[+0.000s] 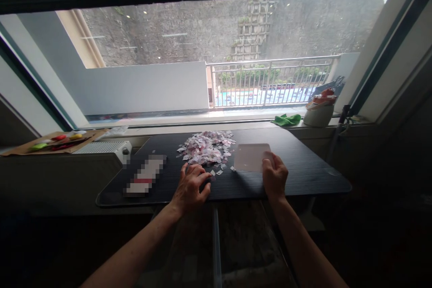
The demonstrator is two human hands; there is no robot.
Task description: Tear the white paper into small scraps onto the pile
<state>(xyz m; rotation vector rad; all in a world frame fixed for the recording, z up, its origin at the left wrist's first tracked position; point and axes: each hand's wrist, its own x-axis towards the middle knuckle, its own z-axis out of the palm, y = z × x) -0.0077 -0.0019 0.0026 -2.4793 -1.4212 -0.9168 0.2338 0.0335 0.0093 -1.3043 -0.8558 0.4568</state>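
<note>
A heap of small white and pinkish paper-like pieces (206, 147) lies on the dark table (297, 180), with a few loose ones at its near edge. Just in front of the heap is my left hand (193, 184), palm down, its fingers bent and the thumb held apart; I see nothing held in it. My right hand (275, 175) grips the right side of a pale, translucent, flat plastic box (249, 157), thumb on the near face. The box is tilted up over the table, right of the heap. Whether anything is inside it, I cannot tell.
A blurred-out long item (146, 175) lies at the table's left. Beyond the table, a green cloth (286, 120) and a whitish container (319, 114) stand on the window sill. Left is a radiator (104, 147) beside cardboard (20, 146) bearing coloured objects.
</note>
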